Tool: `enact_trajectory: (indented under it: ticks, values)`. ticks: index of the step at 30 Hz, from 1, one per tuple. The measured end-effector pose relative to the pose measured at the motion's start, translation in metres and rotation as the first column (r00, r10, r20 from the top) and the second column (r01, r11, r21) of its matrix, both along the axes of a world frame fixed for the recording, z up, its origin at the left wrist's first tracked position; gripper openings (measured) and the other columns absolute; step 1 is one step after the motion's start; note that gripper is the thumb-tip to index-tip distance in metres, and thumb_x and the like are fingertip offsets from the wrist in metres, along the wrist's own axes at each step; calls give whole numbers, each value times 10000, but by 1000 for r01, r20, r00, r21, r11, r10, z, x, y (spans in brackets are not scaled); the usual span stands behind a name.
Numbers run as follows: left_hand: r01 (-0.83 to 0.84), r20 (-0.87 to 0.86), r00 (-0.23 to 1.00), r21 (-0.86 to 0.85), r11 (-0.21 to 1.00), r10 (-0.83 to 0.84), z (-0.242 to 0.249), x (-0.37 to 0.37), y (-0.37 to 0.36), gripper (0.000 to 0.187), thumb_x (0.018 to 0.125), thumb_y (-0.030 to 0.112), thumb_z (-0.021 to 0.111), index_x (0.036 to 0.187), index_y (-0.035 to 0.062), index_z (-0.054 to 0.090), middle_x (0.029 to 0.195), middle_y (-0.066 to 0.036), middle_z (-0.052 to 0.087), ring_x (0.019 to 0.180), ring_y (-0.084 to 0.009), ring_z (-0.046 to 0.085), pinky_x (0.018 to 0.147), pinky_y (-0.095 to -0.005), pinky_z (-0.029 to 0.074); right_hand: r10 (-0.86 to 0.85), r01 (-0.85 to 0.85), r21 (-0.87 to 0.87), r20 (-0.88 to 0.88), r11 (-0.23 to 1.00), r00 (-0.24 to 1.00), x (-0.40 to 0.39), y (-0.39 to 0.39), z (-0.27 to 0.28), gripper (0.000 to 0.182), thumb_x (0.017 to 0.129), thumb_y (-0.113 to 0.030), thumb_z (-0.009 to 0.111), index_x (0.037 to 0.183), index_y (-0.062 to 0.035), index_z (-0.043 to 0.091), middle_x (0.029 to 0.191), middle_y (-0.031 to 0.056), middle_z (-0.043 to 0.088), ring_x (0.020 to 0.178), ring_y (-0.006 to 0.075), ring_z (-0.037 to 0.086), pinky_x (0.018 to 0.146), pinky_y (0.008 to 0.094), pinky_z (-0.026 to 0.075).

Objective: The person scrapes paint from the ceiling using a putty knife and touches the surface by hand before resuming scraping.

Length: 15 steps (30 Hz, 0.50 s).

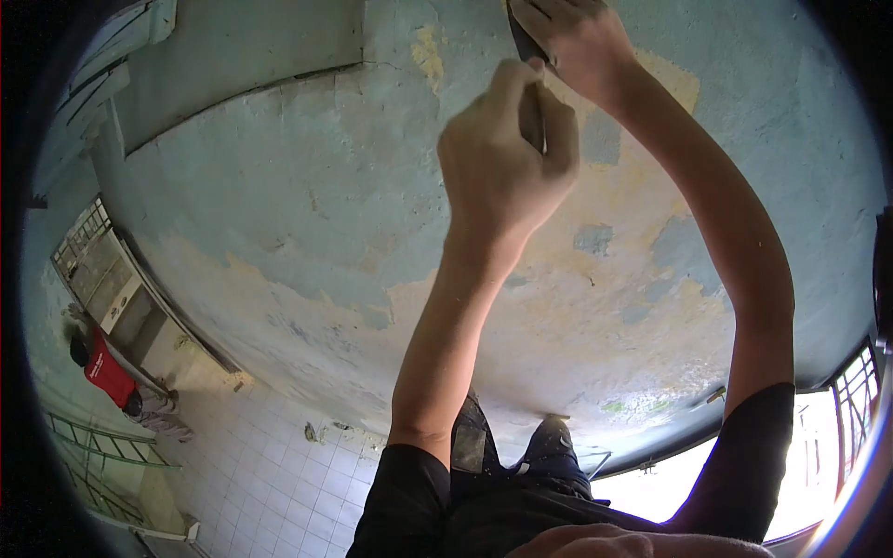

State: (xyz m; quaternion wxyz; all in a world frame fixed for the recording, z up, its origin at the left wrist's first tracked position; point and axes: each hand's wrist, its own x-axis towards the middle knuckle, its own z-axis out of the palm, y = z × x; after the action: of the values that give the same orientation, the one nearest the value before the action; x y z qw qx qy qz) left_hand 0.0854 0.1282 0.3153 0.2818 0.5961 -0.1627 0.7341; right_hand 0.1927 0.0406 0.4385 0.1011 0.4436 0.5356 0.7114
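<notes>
Both arms reach up to a wall (353, 214) with peeling blue-green paint. My left hand (502, 153) is closed around the handle of what looks like a scraper (526, 42), a dark, flat tool held close to the wall. Higher up and to the right, my right hand (581, 46) grips the same tool near its upper part, fingers folded over it. The fingers partly hide the tool, and its top end reaches the upper edge of the view. Pale yellowish patches of bare wall show around and below both hands.
Far left, a person in a red shirt (110, 372) stands beside a wall opening. A green metal ladder-like frame (102, 456) is at lower left. White floor tiles (270, 474) spread below. Bright barred windows (854, 400) are at lower right. A recessed panel edge (251, 88) crosses the upper-left wall.
</notes>
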Motion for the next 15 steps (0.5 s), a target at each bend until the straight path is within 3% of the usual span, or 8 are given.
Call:
enact_trajectory:
  ticks: [6,8,12,14,15]
  values:
    - [-11,-60,998,31,999,13,-27,6,-15,51,935,15,612,980,-2,630,534,5,497,475,-45,482,447,-242,366,29,-21,-58,149,998,988,4,-13,-20,182,726,-141,660,871,-40,622,867,97,611,822,262,637,738,383,501]
    - [13,-65,998,-8,1000,-13,-19,16,-9,43,935,34,625,966,4,627,530,-4,498,482,-42,490,450,-247,376,16,-14,-14,158,1000,987,7,-7,0,182,717,-141,667,863,-42,625,850,94,604,816,263,634,734,382,499]
    - [48,58,997,0,999,-48,17,7,3,36,946,52,626,934,18,624,531,14,510,484,-29,483,438,-241,358,29,-29,10,2,1000,1000,2,-2,18,171,703,-136,683,838,-49,622,807,87,576,774,279,607,729,386,494]
    - [62,-135,989,-24,998,-65,10,-10,-4,59,899,64,612,932,17,626,505,-66,528,447,-212,604,448,-352,465,64,-65,-28,-21,997,998,-1,-2,15,165,706,-131,682,835,-51,618,800,87,571,762,284,597,728,386,492]
    - [42,-68,997,-2,999,-42,-2,-6,-8,45,930,47,625,894,19,628,503,9,490,453,-35,461,432,-247,358,28,-26,-54,21,998,999,0,-8,4,163,711,-127,679,841,-53,618,800,90,570,760,288,593,723,391,491]
